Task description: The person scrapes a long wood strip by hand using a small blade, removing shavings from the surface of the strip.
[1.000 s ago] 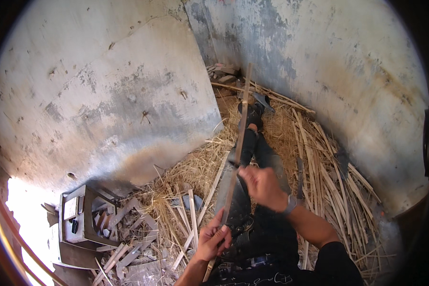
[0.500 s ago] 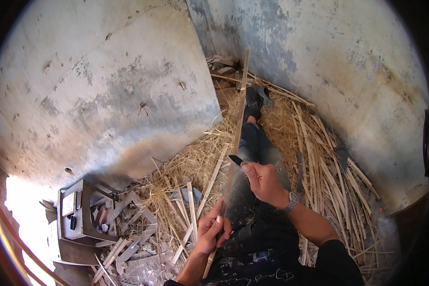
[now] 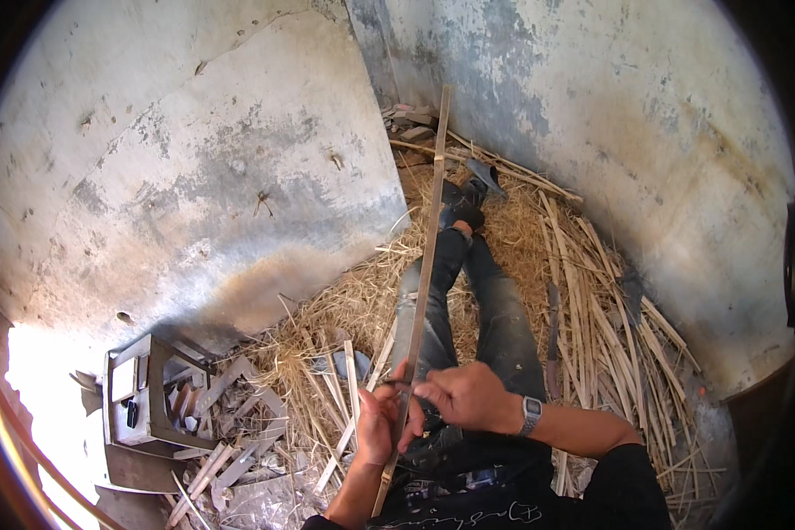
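Note:
A long, thin bamboo strip (image 3: 427, 256) runs from my lap up past my feet, standing out over my outstretched legs. My left hand (image 3: 376, 426) is closed round its lower part, thumb and fingers on either side. In my right hand (image 3: 479, 396), which wears a wristwatch (image 3: 530, 415), is a small knife; the handle is hidden in the fist. Its dark blade (image 3: 397, 383) lies crosswise at the strip, just above my left fingers. Whether the edge bites into the bamboo I cannot tell.
Shavings (image 3: 327, 300) cover the floor around my legs. Many split strips (image 3: 592, 327) lie on the right, with a long-bladed knife (image 3: 553, 340) beside them. An overturned wooden stool (image 3: 153, 397) lies left among scraps. Stained walls (image 3: 238, 177) meet in the far corner.
My right hand has brought the knife down and left, from above the lap to the strip by my left hand. The strip's far end has swung slightly left, and my legs have shifted.

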A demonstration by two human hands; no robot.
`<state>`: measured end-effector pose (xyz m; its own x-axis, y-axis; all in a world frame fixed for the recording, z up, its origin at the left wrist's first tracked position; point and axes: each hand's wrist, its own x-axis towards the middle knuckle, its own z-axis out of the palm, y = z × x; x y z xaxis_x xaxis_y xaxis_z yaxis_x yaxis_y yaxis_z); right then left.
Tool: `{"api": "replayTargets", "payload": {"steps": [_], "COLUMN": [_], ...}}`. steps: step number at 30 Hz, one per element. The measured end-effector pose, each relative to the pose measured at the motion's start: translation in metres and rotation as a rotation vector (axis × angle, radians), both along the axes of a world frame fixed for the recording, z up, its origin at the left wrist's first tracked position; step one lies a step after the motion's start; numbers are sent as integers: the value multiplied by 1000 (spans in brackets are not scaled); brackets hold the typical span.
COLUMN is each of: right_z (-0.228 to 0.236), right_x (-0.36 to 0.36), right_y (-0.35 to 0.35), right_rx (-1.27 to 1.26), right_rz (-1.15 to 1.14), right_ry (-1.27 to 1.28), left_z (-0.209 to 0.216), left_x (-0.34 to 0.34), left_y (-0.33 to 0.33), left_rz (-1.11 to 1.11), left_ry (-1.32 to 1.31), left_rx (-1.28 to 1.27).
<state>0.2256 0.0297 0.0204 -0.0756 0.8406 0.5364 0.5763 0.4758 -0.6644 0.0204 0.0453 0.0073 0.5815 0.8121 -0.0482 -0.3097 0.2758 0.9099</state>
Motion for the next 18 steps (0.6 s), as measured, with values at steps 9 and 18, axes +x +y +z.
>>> {"api": "replayTargets", "payload": {"steps": [9, 18], "right_z": [12, 49], "right_x": [-1, 27], "right_y": [5, 18], "right_rx": [24, -160], "right_rz": [-23, -11], "right_ry": [32, 287], "left_z": [10, 16], "left_x": [10, 15], "left_y": [4, -16], "left_rz": [-75, -181], "left_ry": [-40, -9], "left_rx": [45, 64]}}
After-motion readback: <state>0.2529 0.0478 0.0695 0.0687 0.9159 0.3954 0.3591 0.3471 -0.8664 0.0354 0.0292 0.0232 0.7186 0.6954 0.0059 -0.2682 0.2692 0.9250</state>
